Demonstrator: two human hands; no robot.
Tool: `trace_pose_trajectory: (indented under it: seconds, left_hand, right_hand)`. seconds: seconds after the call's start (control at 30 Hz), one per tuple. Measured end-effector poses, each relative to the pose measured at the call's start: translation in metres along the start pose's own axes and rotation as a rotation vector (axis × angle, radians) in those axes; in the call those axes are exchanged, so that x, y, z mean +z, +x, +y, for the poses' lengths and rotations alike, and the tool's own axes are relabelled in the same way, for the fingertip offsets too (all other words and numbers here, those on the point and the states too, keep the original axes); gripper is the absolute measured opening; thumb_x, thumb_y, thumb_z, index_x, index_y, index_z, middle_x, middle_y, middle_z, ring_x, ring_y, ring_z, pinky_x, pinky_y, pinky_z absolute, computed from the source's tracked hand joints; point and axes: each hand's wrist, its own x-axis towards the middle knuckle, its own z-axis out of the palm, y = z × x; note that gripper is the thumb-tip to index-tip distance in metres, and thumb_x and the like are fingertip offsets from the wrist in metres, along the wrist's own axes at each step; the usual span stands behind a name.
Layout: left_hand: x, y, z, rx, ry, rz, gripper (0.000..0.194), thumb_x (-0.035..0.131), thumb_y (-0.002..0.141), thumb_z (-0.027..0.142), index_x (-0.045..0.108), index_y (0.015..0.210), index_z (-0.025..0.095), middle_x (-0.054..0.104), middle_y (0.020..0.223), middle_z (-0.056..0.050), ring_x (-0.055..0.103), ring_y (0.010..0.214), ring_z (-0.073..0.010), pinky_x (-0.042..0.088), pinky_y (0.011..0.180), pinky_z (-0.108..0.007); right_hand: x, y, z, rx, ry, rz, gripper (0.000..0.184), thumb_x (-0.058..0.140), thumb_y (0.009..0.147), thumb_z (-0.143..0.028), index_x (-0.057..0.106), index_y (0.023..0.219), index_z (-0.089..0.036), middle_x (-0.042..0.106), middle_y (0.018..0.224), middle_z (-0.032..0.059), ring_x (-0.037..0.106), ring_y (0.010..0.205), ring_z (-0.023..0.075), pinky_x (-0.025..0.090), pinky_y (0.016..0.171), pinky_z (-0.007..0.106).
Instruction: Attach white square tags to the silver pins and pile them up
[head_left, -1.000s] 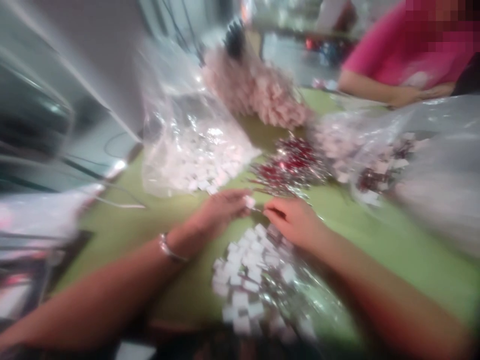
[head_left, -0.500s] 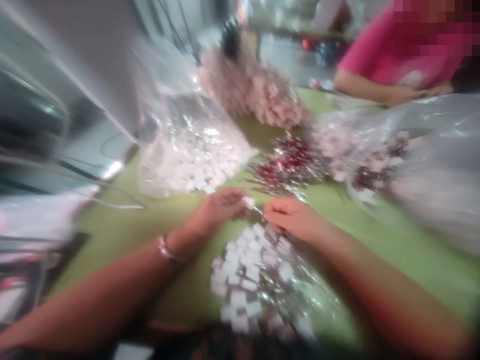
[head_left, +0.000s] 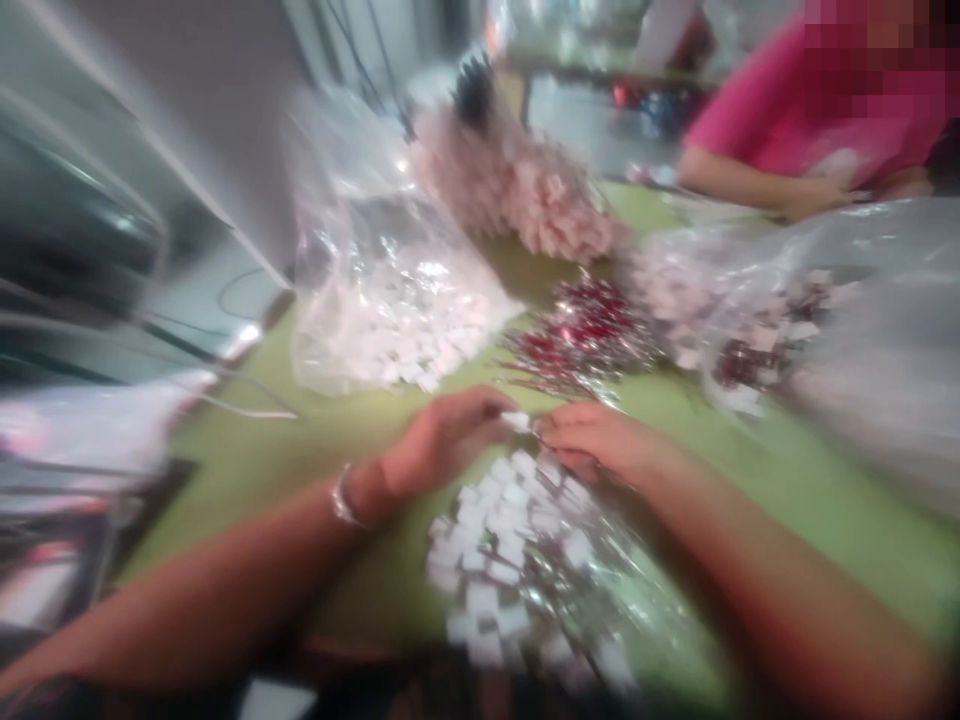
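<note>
In the head view, my left hand (head_left: pixel 454 435) is closed, its fingertips pinching a small white tag (head_left: pixel 516 421). My right hand (head_left: pixel 596 437) meets it from the right, closed on a thin silvery strip that reaches toward the tag; the fingers cover most of the strip. Just below both hands lies a heap of small white tags (head_left: pixel 480 600) mixed with silvery strands (head_left: pixel 574 590). Beyond the fingers is a bundle of red and silver wire-like pieces (head_left: pixel 577 335). Motion blur hides fine detail.
A clear plastic bag of white pieces (head_left: pixel 397 330) stands at the back left, beside pink bundles (head_left: pixel 555 205). Another large plastic bag (head_left: pixel 877 340) fills the right. Across the green table (head_left: pixel 300 450), a person in a pink shirt (head_left: pixel 772 120) works with both hands.
My hands have drawn closer together, and less of the silvery strip shows between them. The white tag has turned and now looks flatter. The whole view has shifted slightly.
</note>
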Motion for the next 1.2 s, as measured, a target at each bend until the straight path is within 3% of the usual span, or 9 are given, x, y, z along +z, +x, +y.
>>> trace_pose_trajectory:
  seconds: [0.13, 0.37, 0.63, 0.77, 0.9, 1.0, 1.1, 1.17, 1.2]
  left_hand:
    - [0.006, -0.001, -0.001, 0.010, 0.041, -0.055, 0.017, 0.063, 0.086, 0.028, 0.065, 0.098, 0.017, 0.070, 0.079, -0.005, 0.066, 0.071, -0.0134, 0.053, 0.066, -0.026]
    - [0.018, 0.002, -0.010, -0.299, -0.188, 0.037, 0.013, 0.059, 0.085, 0.025, 0.060, 0.094, 0.016, 0.066, 0.065, -0.001, 0.063, 0.059, -0.0126, 0.053, 0.059, -0.026]
    - [0.020, -0.001, -0.016, -0.303, -0.277, -0.038, 0.013, 0.061, 0.083, 0.026, 0.061, 0.091, 0.016, 0.066, 0.066, 0.000, 0.062, 0.058, -0.0110, 0.052, 0.057, -0.024]
    - [0.022, -0.001, -0.012, -0.197, -0.074, -0.007, 0.011, 0.059, 0.086, 0.025, 0.063, 0.092, 0.017, 0.068, 0.072, -0.002, 0.063, 0.063, -0.0124, 0.052, 0.060, -0.026]
    - [-0.004, 0.010, -0.009, 0.154, 0.335, 0.059, 0.027, 0.058, 0.088, 0.027, 0.061, 0.114, 0.020, 0.068, 0.105, -0.009, 0.062, 0.093, -0.0197, 0.052, 0.083, -0.036]
    - [-0.035, 0.018, -0.020, 0.225, 0.695, 0.162, 0.032, 0.054, 0.090, 0.027, 0.058, 0.120, 0.016, 0.063, 0.115, -0.013, 0.055, 0.108, -0.0268, 0.045, 0.095, -0.046]
    - [-0.055, 0.021, -0.036, 0.189, 0.886, 0.025, 0.028, 0.050, 0.092, 0.027, 0.063, 0.113, 0.015, 0.065, 0.104, -0.013, 0.056, 0.101, -0.0277, 0.048, 0.088, -0.044]
    - [-0.059, 0.021, -0.044, 0.195, 0.930, -0.009, 0.027, 0.047, 0.093, 0.026, 0.065, 0.110, 0.016, 0.065, 0.098, -0.012, 0.056, 0.096, -0.0266, 0.049, 0.083, -0.041]
    - [-0.058, 0.021, -0.047, 0.209, 0.938, 0.000, 0.026, 0.046, 0.093, 0.026, 0.066, 0.109, 0.016, 0.065, 0.096, -0.011, 0.056, 0.094, -0.0260, 0.049, 0.081, -0.040]
  right_hand:
    - [0.010, -0.008, -0.009, -0.031, -0.222, 0.100, 0.021, 0.055, 0.077, -0.027, 0.048, 0.059, -0.019, 0.039, 0.044, -0.0090, 0.030, 0.038, 0.0054, 0.021, 0.040, 0.021]
    - [0.011, -0.002, -0.003, -0.369, -0.915, 0.345, 0.024, 0.048, 0.086, -0.029, 0.054, 0.064, -0.020, 0.056, 0.059, -0.0022, 0.048, 0.055, 0.0114, 0.029, 0.055, 0.024]
    - [0.013, -0.002, 0.006, -0.437, -1.185, 0.251, 0.022, 0.041, 0.088, -0.020, 0.053, 0.070, -0.019, 0.059, 0.062, 0.0011, 0.047, 0.054, 0.0113, 0.020, 0.053, 0.026]
    - [0.011, 0.001, 0.008, -0.463, -1.210, 0.279, 0.022, 0.041, 0.088, -0.021, 0.054, 0.071, -0.018, 0.058, 0.061, 0.0016, 0.046, 0.054, 0.0116, 0.022, 0.053, 0.026]
    - [0.006, -0.008, -0.004, -0.485, -1.096, 0.324, 0.023, 0.044, 0.087, -0.025, 0.056, 0.068, -0.018, 0.057, 0.060, -0.0006, 0.046, 0.055, 0.0110, 0.027, 0.054, 0.025]
    - [-0.001, -0.023, -0.018, -0.336, -0.995, 0.126, 0.023, 0.048, 0.085, -0.025, 0.060, 0.067, -0.019, 0.061, 0.063, -0.0015, 0.050, 0.057, 0.0107, 0.030, 0.054, 0.024]
    - [-0.018, -0.035, -0.029, -0.216, -0.935, -0.084, 0.021, 0.050, 0.084, -0.026, 0.064, 0.069, -0.020, 0.064, 0.063, -0.0028, 0.052, 0.056, 0.0102, 0.033, 0.054, 0.024]
    - [-0.035, -0.037, -0.032, -0.186, -0.947, 0.042, 0.026, 0.048, 0.086, -0.029, 0.063, 0.067, -0.020, 0.061, 0.058, -0.0034, 0.050, 0.050, 0.0101, 0.033, 0.052, 0.025]
    - [-0.044, -0.035, -0.031, -0.185, -0.960, 0.223, 0.028, 0.046, 0.086, -0.029, 0.062, 0.065, -0.021, 0.060, 0.057, -0.0032, 0.049, 0.049, 0.0105, 0.033, 0.052, 0.025]
